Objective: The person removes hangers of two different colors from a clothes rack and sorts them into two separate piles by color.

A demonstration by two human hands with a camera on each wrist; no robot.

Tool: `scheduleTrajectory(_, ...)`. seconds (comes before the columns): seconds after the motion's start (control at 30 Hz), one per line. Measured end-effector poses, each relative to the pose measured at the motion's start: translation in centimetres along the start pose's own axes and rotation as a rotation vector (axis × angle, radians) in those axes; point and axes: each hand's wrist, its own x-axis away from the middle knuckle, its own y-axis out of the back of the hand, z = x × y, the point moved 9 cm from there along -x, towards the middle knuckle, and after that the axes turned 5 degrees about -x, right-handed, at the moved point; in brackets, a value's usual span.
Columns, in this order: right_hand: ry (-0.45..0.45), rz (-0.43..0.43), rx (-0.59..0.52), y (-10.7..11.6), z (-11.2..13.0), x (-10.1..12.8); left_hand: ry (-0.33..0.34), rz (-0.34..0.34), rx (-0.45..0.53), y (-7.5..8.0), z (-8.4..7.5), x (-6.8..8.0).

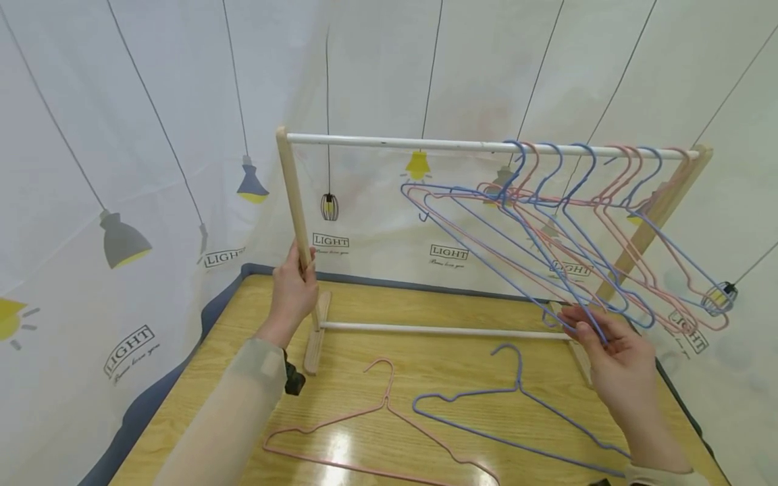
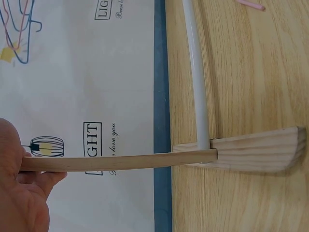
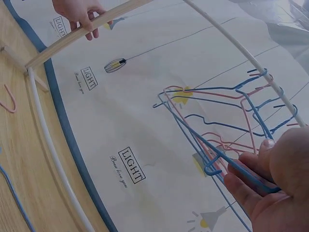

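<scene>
A small clothes rack with a white top bar (image 1: 395,142) and wooden sides stands on the table. My left hand (image 1: 294,287) grips its left wooden upright (image 2: 120,162), fingers and thumb wrapped round the post at mid-height. Several blue and pink wire hangers hang from the right half of the bar, bunched and overlapping. At their lower front, my right hand (image 1: 614,351) holds the bottom corner of a blue hanger (image 3: 251,176) between thumb and fingers. That hanger's hook stays over the bar.
On the wooden table (image 1: 213,398) in front of the rack lie a pink hanger (image 1: 386,401) and a blue hanger (image 1: 519,385). A white lower bar (image 1: 425,329) joins the rack's feet. Behind it hangs a pale curtain (image 1: 377,74) printed with lamps.
</scene>
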Motion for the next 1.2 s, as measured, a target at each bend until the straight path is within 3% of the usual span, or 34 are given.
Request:
scheduleTrajectory(0.17,0.057,0.031,0.058,-1.4,0.4,-0.5,0.001,0.0,-0.004,0.0,-0.1,0.0)
scheduleTrajectory(0.57,0.173,-0.024,0.004,-2.0,1.5,-0.8,-0.013,-0.004,-0.009,0.0,-0.2,-0.1)
scheduleTrajectory(0.77,0.165,-0.091,0.04,-1.6,1.7,-0.8,-0.016,-0.007,-0.012,0.0,-0.3,-0.1)
scheduleTrajectory(1.2,0.211,-0.111,0.045,-1.6,3.0,-1.0,-0.002,-0.006,-0.019,0.1,-0.3,0.0)
